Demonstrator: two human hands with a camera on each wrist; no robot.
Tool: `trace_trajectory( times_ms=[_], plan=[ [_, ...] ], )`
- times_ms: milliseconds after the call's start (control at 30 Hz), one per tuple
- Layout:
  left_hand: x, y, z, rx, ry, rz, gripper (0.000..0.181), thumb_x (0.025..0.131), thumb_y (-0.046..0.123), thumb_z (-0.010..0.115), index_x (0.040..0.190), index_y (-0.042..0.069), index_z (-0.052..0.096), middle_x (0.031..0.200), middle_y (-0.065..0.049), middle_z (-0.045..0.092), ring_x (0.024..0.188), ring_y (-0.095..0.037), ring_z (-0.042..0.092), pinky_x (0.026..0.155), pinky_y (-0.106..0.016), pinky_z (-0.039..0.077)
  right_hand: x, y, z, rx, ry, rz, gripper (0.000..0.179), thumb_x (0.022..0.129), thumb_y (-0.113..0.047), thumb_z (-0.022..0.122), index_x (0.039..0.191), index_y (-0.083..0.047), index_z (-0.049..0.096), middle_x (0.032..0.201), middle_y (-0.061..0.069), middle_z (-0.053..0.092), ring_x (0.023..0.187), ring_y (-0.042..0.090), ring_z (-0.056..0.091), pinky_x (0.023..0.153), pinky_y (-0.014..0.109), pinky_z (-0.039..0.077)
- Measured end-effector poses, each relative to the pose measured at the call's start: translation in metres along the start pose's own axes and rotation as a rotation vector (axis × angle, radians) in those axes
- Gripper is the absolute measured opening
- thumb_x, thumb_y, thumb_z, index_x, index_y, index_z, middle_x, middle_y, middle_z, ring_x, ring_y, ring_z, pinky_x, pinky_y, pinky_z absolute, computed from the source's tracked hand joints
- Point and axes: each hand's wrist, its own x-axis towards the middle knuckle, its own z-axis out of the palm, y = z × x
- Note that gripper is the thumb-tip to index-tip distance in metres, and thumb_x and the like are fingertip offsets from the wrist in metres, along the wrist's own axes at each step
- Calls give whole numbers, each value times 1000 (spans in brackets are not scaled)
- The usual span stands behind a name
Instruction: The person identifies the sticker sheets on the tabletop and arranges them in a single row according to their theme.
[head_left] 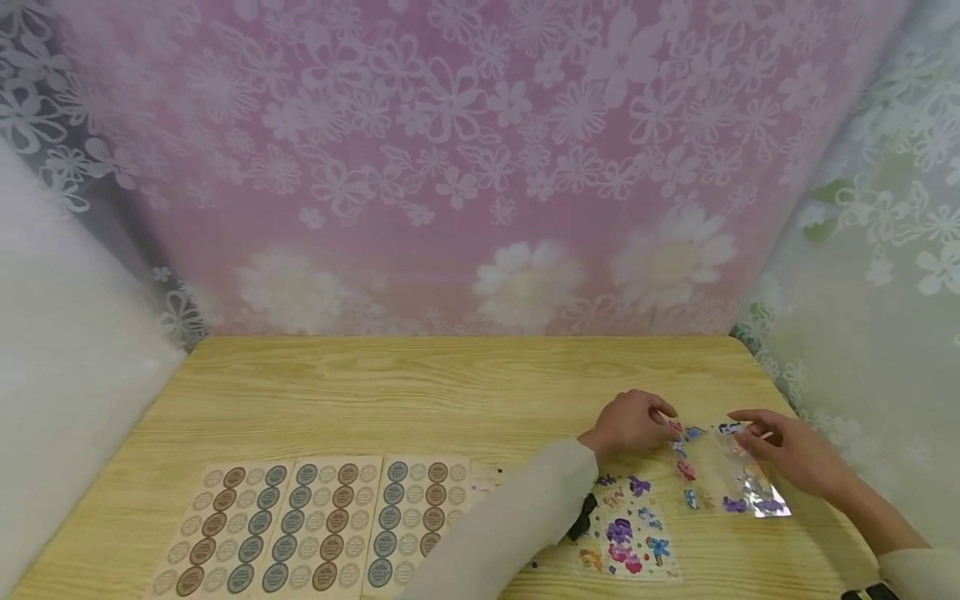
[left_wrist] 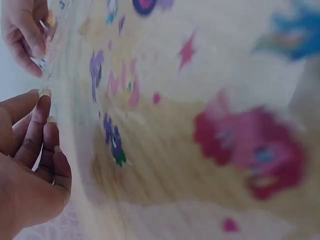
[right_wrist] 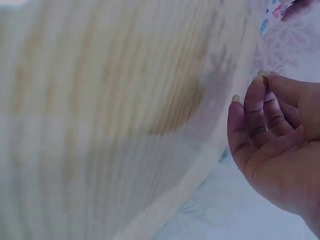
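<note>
A clear sticker sheet printed with small cartoon ponies is held up between both hands, over the right part of the table. My left hand pinches its upper left edge between thumb and fingers. On the other side, my right hand pinches the upper right part, where a shiny lower corner catches light. In the left wrist view my left hand has thumb and fingertips together at the sheet's edge. My right hand shows its thumb touching the index fingertip in the right wrist view.
Another pony sticker sheet lies flat below the hands, partly covered by the left sleeve. Several sheets of round blue and brown stickers lie side by side at the left. Floral curtains stand behind the wooden table.
</note>
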Motion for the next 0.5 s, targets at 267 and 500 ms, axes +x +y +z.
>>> trace_trajectory(
  times_ms=[267, 500],
  plan=[
    [-24, 5, -1, 207, -29, 53, 29, 87, 32, 71, 115, 25, 71, 84, 19, 65, 67, 9, 53, 62, -9, 41, -14, -3, 7, 64, -68, 0, 38, 101, -14, 51, 130, 11, 47, 96, 9, 59, 72, 7, 61, 56, 28, 49],
    [-39, 10, 3, 322, -44, 33, 29, 87, 35, 70, 116, 30, 70, 83, 23, 64, 64, 11, 50, 60, -9, 40, -23, -8, 9, 82, -140, 15, 41, 102, -17, 49, 131, 12, 46, 95, 8, 59, 71, 9, 62, 55, 29, 49]
  ],
)
